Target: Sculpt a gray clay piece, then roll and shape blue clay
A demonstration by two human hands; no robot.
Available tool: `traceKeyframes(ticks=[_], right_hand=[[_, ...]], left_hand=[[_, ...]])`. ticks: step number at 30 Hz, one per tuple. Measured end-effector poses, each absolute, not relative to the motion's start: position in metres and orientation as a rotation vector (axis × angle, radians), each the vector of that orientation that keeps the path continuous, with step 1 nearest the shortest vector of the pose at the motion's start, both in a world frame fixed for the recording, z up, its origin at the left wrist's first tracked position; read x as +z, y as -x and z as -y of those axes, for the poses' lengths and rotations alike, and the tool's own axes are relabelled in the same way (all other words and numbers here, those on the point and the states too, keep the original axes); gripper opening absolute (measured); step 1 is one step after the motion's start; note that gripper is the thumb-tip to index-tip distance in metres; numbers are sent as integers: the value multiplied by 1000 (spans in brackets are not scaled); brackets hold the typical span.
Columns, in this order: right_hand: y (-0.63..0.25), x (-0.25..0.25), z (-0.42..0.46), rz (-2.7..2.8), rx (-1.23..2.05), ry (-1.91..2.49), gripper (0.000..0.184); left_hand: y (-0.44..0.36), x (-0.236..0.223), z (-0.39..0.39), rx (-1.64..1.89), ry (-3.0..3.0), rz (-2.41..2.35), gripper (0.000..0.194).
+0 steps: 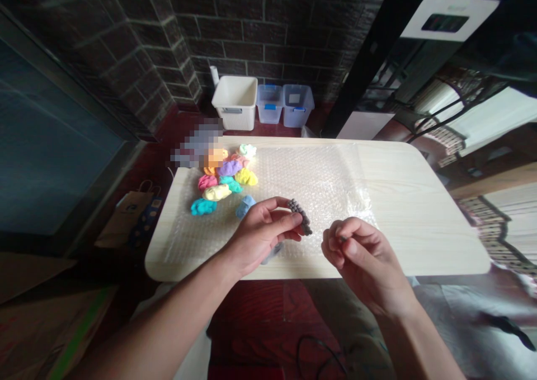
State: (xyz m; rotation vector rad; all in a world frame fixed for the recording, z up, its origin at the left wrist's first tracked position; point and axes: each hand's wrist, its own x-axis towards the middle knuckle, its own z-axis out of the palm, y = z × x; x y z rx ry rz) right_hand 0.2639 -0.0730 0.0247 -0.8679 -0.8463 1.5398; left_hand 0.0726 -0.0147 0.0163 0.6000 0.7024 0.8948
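Note:
My left hand pinches a dark brown bumpy piece made of small rounded beads set in rows; it looks like modelling clay. To its right, my right hand is closed, thumb against fingertips, on a tiny dark bit whose kind I cannot make out. The two hands are apart above the table's front part. Partly hidden below my left hand lies a grey lump. A blue clay lump sits just beyond my left wrist.
Several coloured clay lumps, among them a yellow one and a purple one, lie at the table's left on bubble wrap. The pale wooden table has rounded corners. Behind it stand a white bin and two clear boxes.

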Motion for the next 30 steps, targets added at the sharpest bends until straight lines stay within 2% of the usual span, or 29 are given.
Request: traceKeyframes(ticks=[7, 30], right_hand=[[-253, 21, 72, 1011, 1154, 1121, 6], [-249, 25, 74, 1169, 1095, 1241, 7]], left_hand=[[-75, 15, 17, 906, -617, -677, 28], [-77, 11, 21, 922, -652, -616, 18]])
